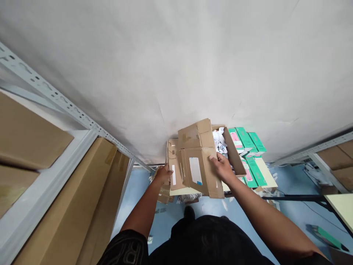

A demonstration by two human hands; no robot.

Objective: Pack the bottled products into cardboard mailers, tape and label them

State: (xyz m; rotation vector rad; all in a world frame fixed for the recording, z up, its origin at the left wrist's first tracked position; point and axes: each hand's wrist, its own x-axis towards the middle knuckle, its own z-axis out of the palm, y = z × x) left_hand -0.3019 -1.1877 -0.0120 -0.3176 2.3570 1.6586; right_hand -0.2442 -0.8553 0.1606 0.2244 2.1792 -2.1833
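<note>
Here the left hand [164,173] pinches one carton [173,156], the right hand [223,168] one flattened box [199,152]

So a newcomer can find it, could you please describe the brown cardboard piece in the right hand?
By the grey wall stands a pale yellow table. Over it, the right hand holds a brown cardboard piece. Unlike neighbouring brown cardboard with a narrow white strip, it bears a broad blue-cornered white rectangle.

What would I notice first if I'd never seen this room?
Probably the brown cardboard with a white label, mid-picture, in the right hand. Just right of it, crumpled white paper sits in an open box. Farther right, bright green boxes stand on a pale table.
</note>
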